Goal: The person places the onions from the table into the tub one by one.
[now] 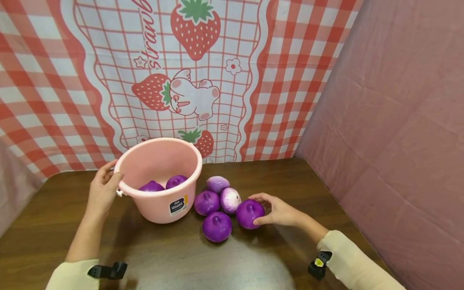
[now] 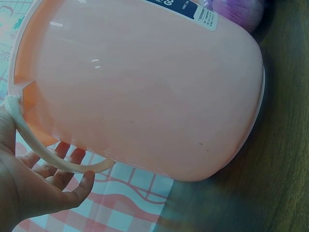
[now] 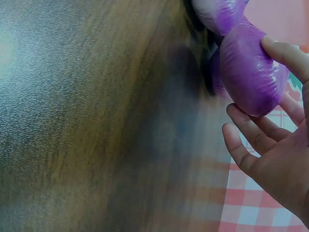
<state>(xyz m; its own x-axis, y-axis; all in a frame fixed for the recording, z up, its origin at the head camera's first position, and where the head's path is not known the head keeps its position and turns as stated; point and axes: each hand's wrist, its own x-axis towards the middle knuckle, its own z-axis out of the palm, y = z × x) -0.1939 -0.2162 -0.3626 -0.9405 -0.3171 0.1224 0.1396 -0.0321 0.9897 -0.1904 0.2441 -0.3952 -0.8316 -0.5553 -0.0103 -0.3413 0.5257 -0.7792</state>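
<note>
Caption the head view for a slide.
Left hand holding a pink bucket with two onions visible inside, right hand gripping another onion beside four more.

Buckets: one bucket point(image 1: 154, 207), with one label point(image 1: 178, 205) and one handle point(image 2: 72, 167). Onions point(image 1: 207, 203): seven visible. Split: two inside the bucket, four loose on the table point(image 1: 174, 257), one in the right hand point(image 1: 277, 210). Of the four loose: two solid purple, one pale purple, one white and purple. Hands: two, counting the left hand point(image 1: 104, 189). Sleeves point(image 1: 357, 259): two. Black straps point(image 1: 108, 271): two, one per arm. Tables: one. Checked cloth point(image 1: 286, 80): one. Prints on it: three strawberries point(image 1: 195, 32), one cartoon animal point(image 1: 197, 96), two stars point(image 1: 140, 61), two flowers point(image 1: 233, 66), one partly cut off by the bucket. Lower bucket contents: can't tell.
</note>
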